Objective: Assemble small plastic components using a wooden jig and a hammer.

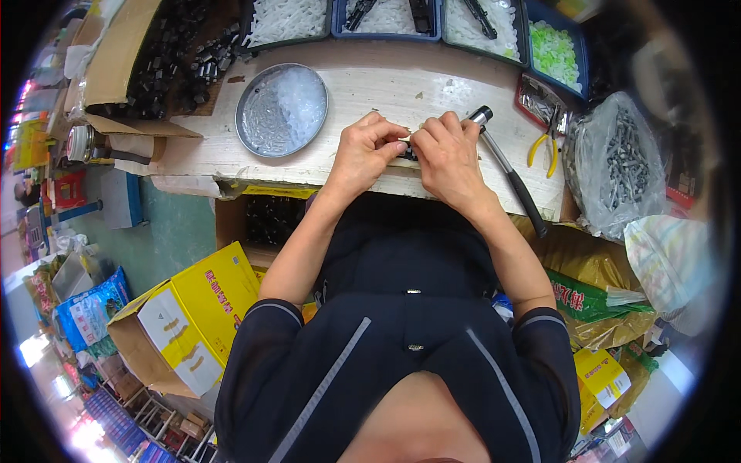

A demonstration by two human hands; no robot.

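Observation:
My left hand [366, 152] and my right hand [448, 160] meet near the front edge of the white worktable [363, 94]. Between them is a small black part [409, 152], mostly covered by fingers. Left thumb and index finger pinch at its left side. The right fingers are curled down over its other side, and their tips are partly hidden. Just right of my right hand lies a hammer [502, 160] with a metal shaft and black grip, its grip reaching past the table edge. A round metal dish [245, 123] of clear small pieces sits to the left.
Along the back stand bins of white pieces [289, 19] and a blue bin of green pieces [554, 50]. A cardboard box [116, 65] of black parts is at left. Yellow-handled pliers [543, 150] and a clear bag of metal parts [621, 162] lie right. Yellow carton [212, 297] below left.

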